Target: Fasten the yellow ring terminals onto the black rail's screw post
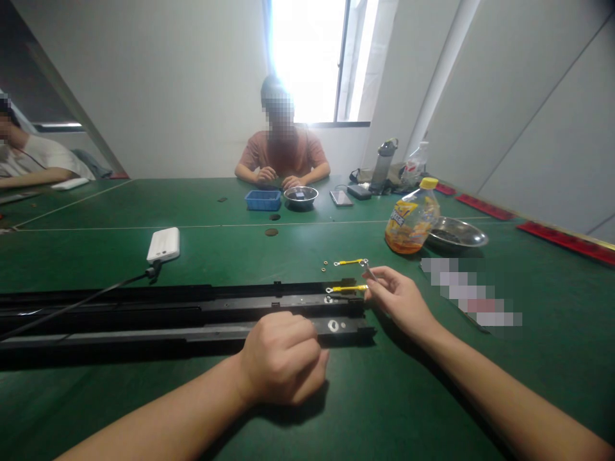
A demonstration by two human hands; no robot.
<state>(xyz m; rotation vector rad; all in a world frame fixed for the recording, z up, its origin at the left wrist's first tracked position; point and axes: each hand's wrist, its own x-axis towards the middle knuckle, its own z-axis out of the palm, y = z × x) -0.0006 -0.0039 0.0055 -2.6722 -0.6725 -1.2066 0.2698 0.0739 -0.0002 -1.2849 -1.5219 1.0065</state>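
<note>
My left hand (283, 358) is closed in a fist against the near black rail (216, 331); whatever its fingers may hold is hidden. My right hand (401, 299) pinches a small silver metal tool (371, 275), its exact kind too small to tell. Just left of those fingertips, a yellow wire with ring terminals (346, 289) lies over the ends of the rails. Another yellow wire (350, 262) lies on the table behind, its right end by the tool's tip. Two small brass-coloured rings (324, 266) sit beside it. Further black rails (250, 302) run parallel, to the left.
A white power bank (163, 244) with a black cable (96, 294) crosses the rails. To the right stand an orange drink bottle (408, 221), a steel bowl (459, 234) and a blurred packet (466, 298). Across the table, a person sits behind a blue tray (263, 200) and another bowl (301, 198).
</note>
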